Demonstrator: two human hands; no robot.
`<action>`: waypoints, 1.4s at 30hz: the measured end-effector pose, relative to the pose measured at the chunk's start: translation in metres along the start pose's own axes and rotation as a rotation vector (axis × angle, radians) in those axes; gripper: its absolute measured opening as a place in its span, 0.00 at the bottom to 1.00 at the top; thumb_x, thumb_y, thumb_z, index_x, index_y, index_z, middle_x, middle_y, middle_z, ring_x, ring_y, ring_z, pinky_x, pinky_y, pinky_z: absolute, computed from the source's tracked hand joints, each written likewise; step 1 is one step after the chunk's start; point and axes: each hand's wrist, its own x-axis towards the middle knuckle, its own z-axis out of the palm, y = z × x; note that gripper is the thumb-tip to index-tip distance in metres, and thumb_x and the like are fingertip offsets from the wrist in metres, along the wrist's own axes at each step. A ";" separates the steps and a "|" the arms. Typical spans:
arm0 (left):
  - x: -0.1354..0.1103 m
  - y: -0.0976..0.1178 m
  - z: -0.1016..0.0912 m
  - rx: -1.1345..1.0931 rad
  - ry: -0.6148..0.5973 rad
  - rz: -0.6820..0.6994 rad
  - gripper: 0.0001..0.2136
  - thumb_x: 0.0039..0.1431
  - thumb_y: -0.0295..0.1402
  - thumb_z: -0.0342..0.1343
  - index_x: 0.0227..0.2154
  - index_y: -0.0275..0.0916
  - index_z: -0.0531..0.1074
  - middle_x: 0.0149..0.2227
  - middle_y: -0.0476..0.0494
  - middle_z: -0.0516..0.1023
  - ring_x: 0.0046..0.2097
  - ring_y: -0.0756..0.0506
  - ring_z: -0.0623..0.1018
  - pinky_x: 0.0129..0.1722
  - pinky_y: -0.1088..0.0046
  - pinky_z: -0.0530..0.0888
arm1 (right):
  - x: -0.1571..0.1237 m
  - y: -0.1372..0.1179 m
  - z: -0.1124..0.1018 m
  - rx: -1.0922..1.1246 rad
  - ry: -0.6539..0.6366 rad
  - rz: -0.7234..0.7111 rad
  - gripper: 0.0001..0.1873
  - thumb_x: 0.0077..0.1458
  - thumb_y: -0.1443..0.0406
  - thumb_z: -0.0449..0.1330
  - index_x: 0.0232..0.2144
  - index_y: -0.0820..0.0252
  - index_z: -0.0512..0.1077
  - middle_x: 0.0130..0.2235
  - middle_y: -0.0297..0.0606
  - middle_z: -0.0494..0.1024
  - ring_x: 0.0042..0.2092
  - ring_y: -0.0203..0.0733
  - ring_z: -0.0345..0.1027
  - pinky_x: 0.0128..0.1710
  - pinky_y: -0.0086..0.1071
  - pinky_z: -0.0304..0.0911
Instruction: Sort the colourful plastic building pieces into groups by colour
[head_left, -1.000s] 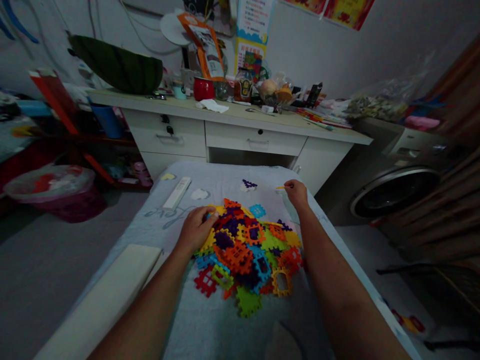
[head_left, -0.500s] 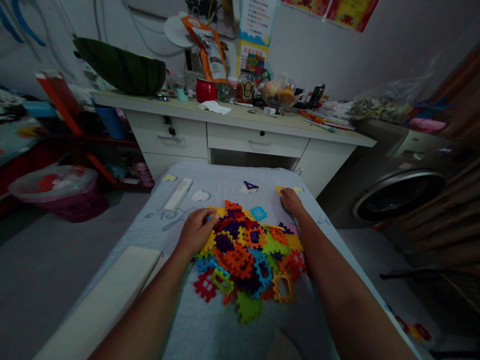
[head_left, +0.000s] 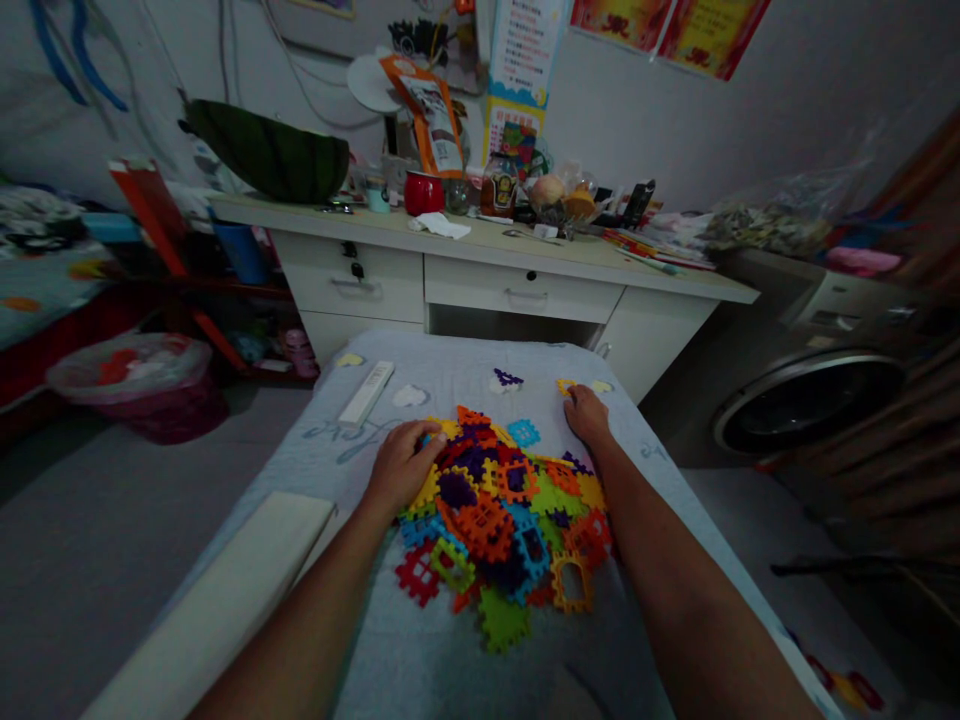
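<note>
A heap of colourful interlocking plastic building pieces [head_left: 487,525] lies on the cloth-covered table. Against the heap's left side rests my left hand [head_left: 403,465], its thumb apart from the bent fingers and touching yellow pieces; it grips nothing that I can see. Beyond the heap to the right, my right hand [head_left: 589,415] has its fingertips closed on a yellow building piece [head_left: 564,386], which is partly hidden by them. A purple triangular piece [head_left: 508,376] lies alone at the far middle, and a light blue piece [head_left: 523,432] sits at the heap's back edge.
A white power strip [head_left: 367,393] lies at the table's far left, and a long white board [head_left: 217,600] runs along its left edge. Behind stands a white desk [head_left: 517,262] with jars and bags. A washing machine [head_left: 780,370] is at right, a lined bin [head_left: 142,400] at left.
The whole view has shifted slightly right and down. Both hands keep nearly the same places relative to the heap, and the yellow piece stays at my right fingertips.
</note>
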 end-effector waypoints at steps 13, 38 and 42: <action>0.000 -0.002 0.001 0.004 -0.013 0.000 0.16 0.58 0.46 0.52 0.39 0.41 0.77 0.45 0.42 0.79 0.50 0.40 0.75 0.54 0.61 0.69 | -0.001 -0.001 -0.002 -0.006 -0.005 -0.008 0.23 0.61 0.64 0.49 0.57 0.61 0.67 0.60 0.46 0.68 0.59 0.48 0.62 0.58 0.38 0.57; -0.002 0.003 0.011 -0.004 -0.029 0.006 0.17 0.57 0.47 0.52 0.40 0.41 0.77 0.45 0.42 0.79 0.48 0.41 0.76 0.52 0.62 0.71 | -0.005 0.013 -0.003 -0.021 0.003 0.008 0.23 0.61 0.65 0.48 0.57 0.59 0.67 0.61 0.45 0.67 0.60 0.48 0.61 0.58 0.38 0.57; -0.002 0.003 0.013 -0.004 -0.017 0.004 0.17 0.57 0.46 0.53 0.39 0.41 0.77 0.45 0.42 0.79 0.49 0.41 0.76 0.52 0.62 0.71 | -0.006 0.015 -0.005 -0.028 0.003 0.001 0.23 0.61 0.65 0.48 0.58 0.60 0.66 0.60 0.45 0.67 0.59 0.48 0.62 0.57 0.38 0.58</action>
